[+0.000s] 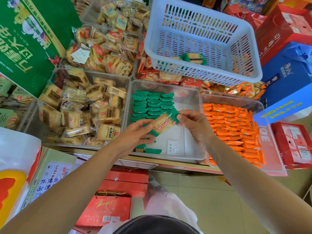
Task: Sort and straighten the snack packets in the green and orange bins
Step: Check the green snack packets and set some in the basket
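Note:
Both hands hold one green cracker packet point(164, 122) above a clear bin point(194, 125). My left hand point(136, 134) pinches its lower left end, and my right hand point(194, 125) pinches its upper right end. Inside that bin, green packets point(152, 103) stand in neat rows along the left side; the right part shows white bottom with a paper slip point(173, 146). The neighbouring clear bin point(273, 142) on the right is packed with rows of orange packets point(233, 129).
A white slotted basket point(202, 39) sits on the bins behind, holding one green packet point(194, 58). Left bins hold loose yellow cracker packs point(81, 108). Red and blue gift boxes point(287, 78) crowd the right; cartons lie on the floor below.

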The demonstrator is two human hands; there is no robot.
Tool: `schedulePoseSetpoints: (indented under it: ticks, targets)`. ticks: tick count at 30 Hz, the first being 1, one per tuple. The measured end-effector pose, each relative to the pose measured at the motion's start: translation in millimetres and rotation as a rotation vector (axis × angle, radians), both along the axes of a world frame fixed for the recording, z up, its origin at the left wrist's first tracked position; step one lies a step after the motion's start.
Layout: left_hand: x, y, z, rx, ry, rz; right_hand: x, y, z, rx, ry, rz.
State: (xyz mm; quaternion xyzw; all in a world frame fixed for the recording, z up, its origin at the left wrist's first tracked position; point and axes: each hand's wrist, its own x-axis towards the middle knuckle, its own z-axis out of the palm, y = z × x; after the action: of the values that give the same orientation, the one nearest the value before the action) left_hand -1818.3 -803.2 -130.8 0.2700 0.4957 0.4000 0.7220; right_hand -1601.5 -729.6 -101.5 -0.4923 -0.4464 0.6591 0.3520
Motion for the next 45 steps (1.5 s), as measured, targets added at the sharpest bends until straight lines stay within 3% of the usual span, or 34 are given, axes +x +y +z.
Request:
schedulePoseSetpoints:
  ticks: [3,12,15,20,23,28,31,36,45]
  targets:
    - [-1.4,1.9,2.2,-0.024,-0.086,-0.023,-3.3,0.4,-0.7,0.009,0.065,0.032]
    - [1.0,-3.6,1.3,0.094,0.012,-0.115,-12.7,0.1,-3.6,-0.039,0.166,0.015]
    - [1.2,-1.3,0.5,0.216,0.221,-0.062,-14.1,0.1,1.0,-0.124,0.144,0.070]
    - [2.0,-0.8,-9.2,0.491,0.797,0.003,-17.8,-2.6,5.4,-0.289,-0.016,0.162]
    - [4.4,-0.9,-15.5,0.598,0.956,-0.035,-21.8,-3.1,-2.0,-0.183,-0.182,0.152]
    - [-11.2,-10.1,-32.6,0.731,1.283,-0.195,-12.7,-2.3,-25.7,0.231,-0.601,0.290]
    - [-19.1,-20.3,-44.6,0.832,1.452,-0.264,-18.9,-12.3,-47.3,0.342,-0.685,0.330]
    - [-18.1,-26.2,-58.1,0.833,1.520,-0.363,-33.8,-19.2,-84.1,0.626,-0.814,0.472]
    - [-11.6,-27.3,-61.9,0.769,1.614,-0.558,-46.8,-17.2,-101.9,0.571,-0.872,0.382]
